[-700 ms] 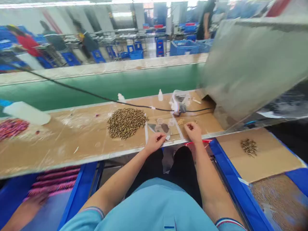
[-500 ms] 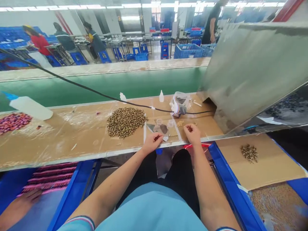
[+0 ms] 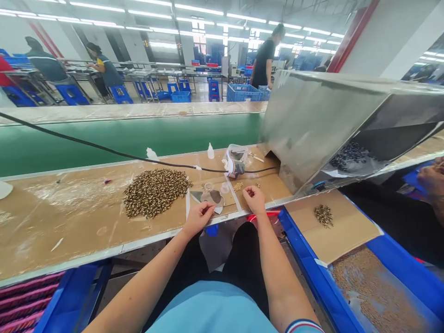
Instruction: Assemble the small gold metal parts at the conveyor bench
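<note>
Probably a factory: green conveyor belt [image 3: 128, 143]

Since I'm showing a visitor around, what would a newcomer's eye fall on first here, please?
A large heap of small gold-coloured pieces sits on the tan bench, just beyond the person's left hand and right hand. To the right, a stainless steel chute slants over the bench, with a green conveyor belt behind.

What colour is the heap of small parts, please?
The heap of small parts is gold with dark flecks, in the head view.

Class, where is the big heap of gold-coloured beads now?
In the head view, the heap lies on the tan bench top, just beyond and left of the left hand.
</note>
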Available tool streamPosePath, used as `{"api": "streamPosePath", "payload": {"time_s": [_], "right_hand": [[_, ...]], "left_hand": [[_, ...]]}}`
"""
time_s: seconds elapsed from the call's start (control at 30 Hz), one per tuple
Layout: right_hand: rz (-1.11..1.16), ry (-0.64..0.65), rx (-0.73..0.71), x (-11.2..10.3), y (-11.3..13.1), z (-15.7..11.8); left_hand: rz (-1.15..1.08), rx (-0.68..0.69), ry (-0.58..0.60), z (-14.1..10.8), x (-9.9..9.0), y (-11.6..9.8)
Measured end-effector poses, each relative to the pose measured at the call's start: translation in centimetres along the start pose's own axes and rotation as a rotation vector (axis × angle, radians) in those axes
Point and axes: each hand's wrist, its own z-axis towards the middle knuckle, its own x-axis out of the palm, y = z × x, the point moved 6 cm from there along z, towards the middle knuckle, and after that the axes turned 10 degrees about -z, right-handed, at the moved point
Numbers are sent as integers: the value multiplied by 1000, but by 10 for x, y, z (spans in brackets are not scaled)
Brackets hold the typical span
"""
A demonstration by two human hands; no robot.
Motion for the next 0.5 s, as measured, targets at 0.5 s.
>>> {"api": "streamPosePath", "payload": {"time_s": [0.5], "right_hand": [[111,-3,74,-5,10,-15]], "left_hand": [[48,52,-1,-5,1,-5]]}}
